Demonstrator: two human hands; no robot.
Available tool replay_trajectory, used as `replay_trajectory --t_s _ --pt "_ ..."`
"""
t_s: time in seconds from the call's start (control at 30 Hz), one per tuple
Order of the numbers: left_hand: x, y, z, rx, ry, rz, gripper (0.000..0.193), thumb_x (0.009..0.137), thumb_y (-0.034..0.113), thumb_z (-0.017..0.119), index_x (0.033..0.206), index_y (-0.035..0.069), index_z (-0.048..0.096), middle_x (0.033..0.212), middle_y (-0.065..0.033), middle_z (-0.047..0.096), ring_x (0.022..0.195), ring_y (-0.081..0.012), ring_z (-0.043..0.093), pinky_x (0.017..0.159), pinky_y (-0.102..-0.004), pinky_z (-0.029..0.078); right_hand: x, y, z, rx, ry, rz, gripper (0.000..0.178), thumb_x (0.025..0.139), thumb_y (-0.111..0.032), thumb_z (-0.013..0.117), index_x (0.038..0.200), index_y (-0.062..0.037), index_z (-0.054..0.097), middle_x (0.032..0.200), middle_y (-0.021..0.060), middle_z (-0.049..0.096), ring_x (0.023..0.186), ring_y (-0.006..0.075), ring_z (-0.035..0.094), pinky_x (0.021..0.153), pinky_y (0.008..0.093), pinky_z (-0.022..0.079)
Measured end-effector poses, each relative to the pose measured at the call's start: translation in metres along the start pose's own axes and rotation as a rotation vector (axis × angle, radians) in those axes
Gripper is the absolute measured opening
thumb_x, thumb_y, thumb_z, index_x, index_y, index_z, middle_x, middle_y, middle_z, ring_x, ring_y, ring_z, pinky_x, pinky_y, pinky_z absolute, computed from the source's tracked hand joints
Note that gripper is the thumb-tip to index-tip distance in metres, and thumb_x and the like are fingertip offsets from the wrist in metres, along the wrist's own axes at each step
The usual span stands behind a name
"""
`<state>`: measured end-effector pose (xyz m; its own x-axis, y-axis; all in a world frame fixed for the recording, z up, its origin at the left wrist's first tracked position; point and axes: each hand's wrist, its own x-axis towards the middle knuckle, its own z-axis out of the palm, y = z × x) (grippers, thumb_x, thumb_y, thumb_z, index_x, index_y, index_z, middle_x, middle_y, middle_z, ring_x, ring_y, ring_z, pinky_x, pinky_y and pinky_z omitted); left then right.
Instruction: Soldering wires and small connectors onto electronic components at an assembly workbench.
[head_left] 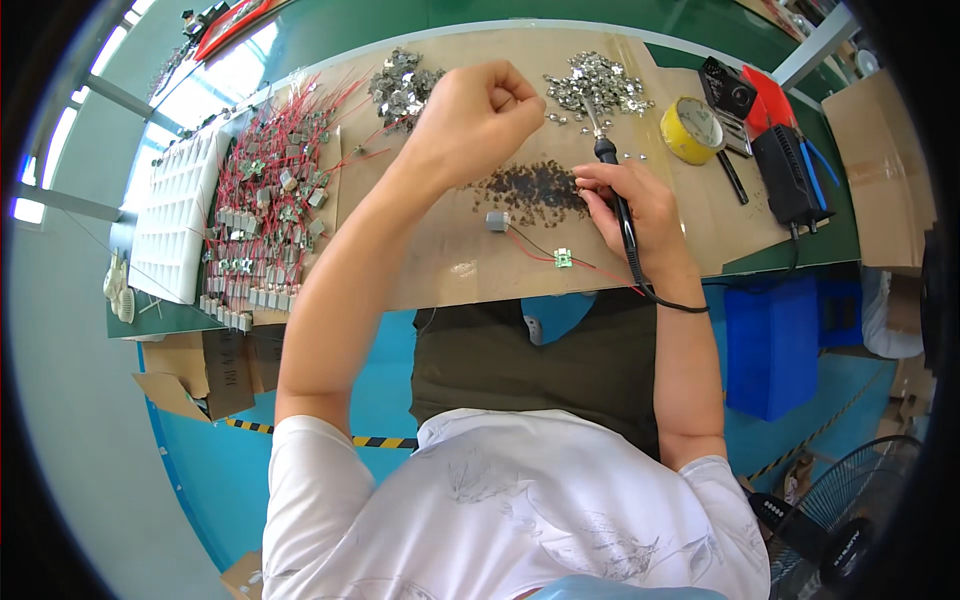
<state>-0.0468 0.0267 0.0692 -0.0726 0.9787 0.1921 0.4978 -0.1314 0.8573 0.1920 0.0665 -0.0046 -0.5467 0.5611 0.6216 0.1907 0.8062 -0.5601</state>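
My right hand [640, 210] is wrapped round the black handle of a soldering iron [606, 150], whose metal tip points away toward a pile of small shiny metal pieces [600, 85]. Raised over the cardboard, my left hand [480, 115] is closed with its fingers curled; what they hold, if anything, is hidden. A second pile of silver metal pieces [400, 88] lies just beyond it. Between and below the hands spreads a patch of small dark-brown bits [530, 192]. Nearer me, a small grey motor [497, 221] is wired to a little green circuit board [563, 258].
At left lie many red-wired motors and boards [270, 200] beside a white compartment tray [180, 215]. On the right are yellow tape [690, 130], a black marker [733, 178], a black soldering station [790, 175] and a red container [768, 100]. Blue bins [770, 345] stand below the table, a fan [850, 520] at lower right.
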Motion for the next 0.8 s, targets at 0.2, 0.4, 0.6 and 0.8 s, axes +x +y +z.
replay_trajectory --t_s 0.2,0.4,0.6,0.8 --pt "0.011 -0.033 0.03 -0.086 0.031 -0.068 0.013 0.091 0.01 0.067 0.094 -0.003 0.064 0.063 -0.0001 0.06 0.051 -0.0069 0.051 0.046 -0.0255 0.036 0.0 0.001 0.001 -0.024 0.011 -0.013 0.032 0.082 0.008 0.076 0.11 -0.0073 0.073 0.085 0.0102 0.071 0.078 0.0256 0.068 0.069 0.0364 0.055" --pt "-0.003 -0.038 0.036 -0.272 0.016 -0.191 0.019 0.094 0.014 0.074 0.091 -0.002 0.065 0.066 0.0 0.062 0.055 -0.0045 0.053 0.05 -0.0247 0.041 -0.003 0.001 -0.001 -0.031 0.117 -0.023 0.035 0.087 0.008 0.073 0.119 -0.0061 0.072 0.092 0.0116 0.075 0.083 0.0268 0.073 0.071 0.0336 0.056" --pt "-0.011 -0.038 0.043 -0.064 0.014 -0.066 0.013 0.09 0.009 0.075 0.088 -0.001 0.067 0.068 -0.0009 0.064 0.061 -0.0063 0.058 0.056 -0.0252 0.047 -0.042 -0.024 -0.012 0.296 0.243 0.39 0.044 0.109 -0.018 0.06 0.148 -0.0007 0.053 0.1 0.014 0.079 0.077 0.0133 0.072 0.062 0.0241 0.057" --pt "-0.011 -0.036 0.042 0.107 -0.092 0.014 0.013 0.082 0.01 0.073 0.087 -0.002 0.07 0.07 -0.0058 0.067 0.062 -0.0128 0.062 0.062 -0.0297 0.053 -0.059 -0.019 -0.011 0.312 0.399 0.285 0.029 0.102 -0.01 0.069 0.124 0.009 0.069 0.089 0.0149 0.074 0.062 0.0129 0.069 0.059 0.0237 0.056"
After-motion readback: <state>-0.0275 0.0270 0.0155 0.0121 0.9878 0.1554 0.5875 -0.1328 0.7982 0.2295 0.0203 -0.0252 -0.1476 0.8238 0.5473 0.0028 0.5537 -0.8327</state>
